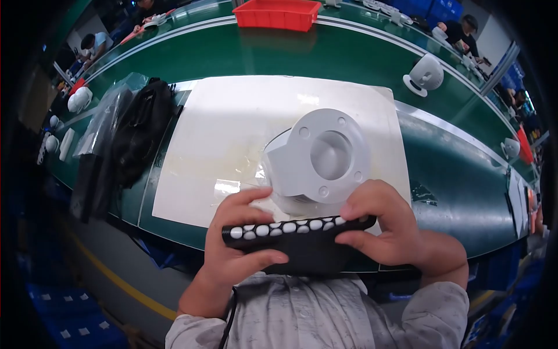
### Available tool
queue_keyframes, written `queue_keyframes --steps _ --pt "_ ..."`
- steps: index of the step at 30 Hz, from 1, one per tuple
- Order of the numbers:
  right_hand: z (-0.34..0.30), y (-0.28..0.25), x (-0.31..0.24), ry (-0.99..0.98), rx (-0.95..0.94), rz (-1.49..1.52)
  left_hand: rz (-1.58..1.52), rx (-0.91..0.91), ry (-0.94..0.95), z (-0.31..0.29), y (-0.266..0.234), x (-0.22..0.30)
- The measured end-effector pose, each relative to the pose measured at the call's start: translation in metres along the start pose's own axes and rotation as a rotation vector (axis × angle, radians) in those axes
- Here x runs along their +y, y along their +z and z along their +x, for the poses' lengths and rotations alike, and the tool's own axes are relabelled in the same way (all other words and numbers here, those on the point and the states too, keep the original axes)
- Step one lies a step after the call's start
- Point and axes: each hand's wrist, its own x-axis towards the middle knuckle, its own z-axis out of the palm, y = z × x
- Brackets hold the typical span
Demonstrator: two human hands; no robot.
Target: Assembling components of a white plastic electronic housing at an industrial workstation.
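Observation:
Both my hands hold a flat black slab with a row of white ovals along its upper edge [285, 228], close to my body at the table's near edge. It looks like a phone in a case, but its other side is hidden. My left hand [229, 256] grips the left end, thumb below and fingers over the far side. My right hand [392, 230] clasps the right end between thumb and fingers. Just beyond lies a white plastic housing [285, 166], its round flange with a central hole facing up. It rests on a white sheet [197, 151].
A black bag [141, 125] and clear plastic wrapping [104, 119] lie left of the sheet. A red bin [278, 16] stands at the far side. A white dome-shaped unit [426, 74] sits at the far right on the green conveyor [349, 52]. Other people work farther off.

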Motion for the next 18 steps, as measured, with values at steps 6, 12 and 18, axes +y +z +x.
queue_keyframes --steps 6,12,18 --pt "-0.001 0.004 0.004 0.234 0.117 0.229 -0.174 0.033 -0.142 -0.002 0.005 -0.004" --pt "0.001 -0.005 0.007 0.281 0.039 0.255 -0.057 0.051 -0.102 0.003 0.001 -0.002" --pt "0.014 -0.012 0.012 -0.13 -0.028 -0.159 -0.087 0.09 -0.045 0.004 0.004 -0.005"
